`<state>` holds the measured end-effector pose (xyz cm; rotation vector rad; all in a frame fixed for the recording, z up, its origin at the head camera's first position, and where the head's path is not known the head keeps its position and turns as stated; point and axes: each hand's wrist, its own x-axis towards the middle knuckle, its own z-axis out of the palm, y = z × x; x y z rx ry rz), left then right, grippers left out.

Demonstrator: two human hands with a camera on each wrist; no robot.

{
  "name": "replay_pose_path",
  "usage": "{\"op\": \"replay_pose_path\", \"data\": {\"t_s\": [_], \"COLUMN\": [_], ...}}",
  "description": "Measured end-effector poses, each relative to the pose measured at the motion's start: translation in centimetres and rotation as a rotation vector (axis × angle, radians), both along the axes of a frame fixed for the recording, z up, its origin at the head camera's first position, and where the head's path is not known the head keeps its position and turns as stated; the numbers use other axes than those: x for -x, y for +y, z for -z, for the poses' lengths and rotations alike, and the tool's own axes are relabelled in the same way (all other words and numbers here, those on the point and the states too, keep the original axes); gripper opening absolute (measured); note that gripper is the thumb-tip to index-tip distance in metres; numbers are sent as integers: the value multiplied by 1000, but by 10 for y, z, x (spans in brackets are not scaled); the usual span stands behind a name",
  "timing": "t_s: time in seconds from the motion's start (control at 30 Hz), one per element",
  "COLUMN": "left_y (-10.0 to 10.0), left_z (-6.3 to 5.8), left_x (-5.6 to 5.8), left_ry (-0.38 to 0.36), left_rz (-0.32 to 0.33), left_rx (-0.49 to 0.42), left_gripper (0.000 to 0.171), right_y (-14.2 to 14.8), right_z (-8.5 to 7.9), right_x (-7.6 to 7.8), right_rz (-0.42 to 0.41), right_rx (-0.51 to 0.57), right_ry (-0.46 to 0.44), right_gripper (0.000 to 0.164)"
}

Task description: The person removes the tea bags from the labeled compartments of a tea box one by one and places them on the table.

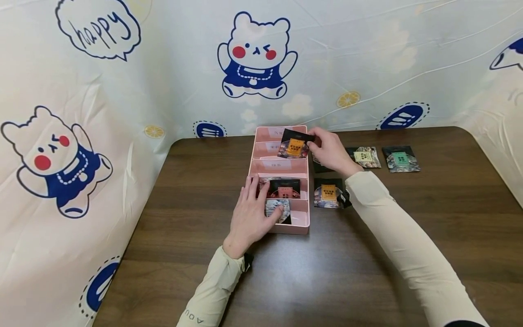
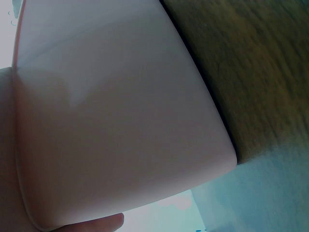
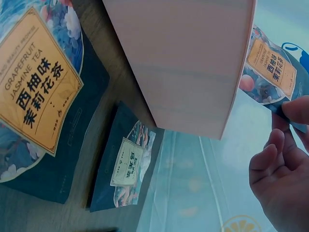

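Observation:
My right hand [image 1: 330,150] pinches a grapefruit jasmine tea bag [image 1: 295,144] by its dark corner. In the head view the tea bag overlaps the rear compartments of a pink divided box [image 1: 300,229]; the right wrist view shows the orange-labelled tea bag [image 3: 270,67] above the box's rim. My left hand [image 1: 252,215] rests on the box's left rim with its fingers extended. Under its fingers and thumb lie a red-labelled tea bag [image 1: 284,190] in one compartment and a pale patterned tea bag [image 1: 278,209] in the front one. The box wall [image 2: 120,111] fills much of the left wrist view.
Right of the box lie another orange-labelled tea bag [image 1: 328,193], a pale-green-labelled one [image 1: 363,156] and a green-labelled one [image 1: 401,159]. A dark packet is partly hidden under my right hand. The brown table [image 1: 184,204] meets a printed cloth [image 1: 175,68] at its back edge.

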<state>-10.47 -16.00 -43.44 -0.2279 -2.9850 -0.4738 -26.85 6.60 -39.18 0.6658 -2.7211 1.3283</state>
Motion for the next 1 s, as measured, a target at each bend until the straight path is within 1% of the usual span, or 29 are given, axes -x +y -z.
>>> {"op": "replay_pose_path", "data": {"t_s": [0.17,0.4,0.63,0.8,1.0], "left_y": [0,0,0,0,1], "left_z": [0,1,3,3,3], "left_x": [1,1,1,1,1], "left_ry": [-1,12,33,30,22], "left_rz": [0,2,-3,-7,-8], "left_rx": [1,1,13,15,17], "left_gripper": [75,75,74,73,74], "right_y": [1,5,13,20,31], "right_z": [-1,-5,-7,-7,0], "right_x": [-1,-4,-7,-10,-12], "right_rz": [24,68,79,92,130], "right_rx": [28,78,178,196,179], "right_ry": [-2,-21,5,-12,-48], "right_gripper": [20,24,22,23,25]}}
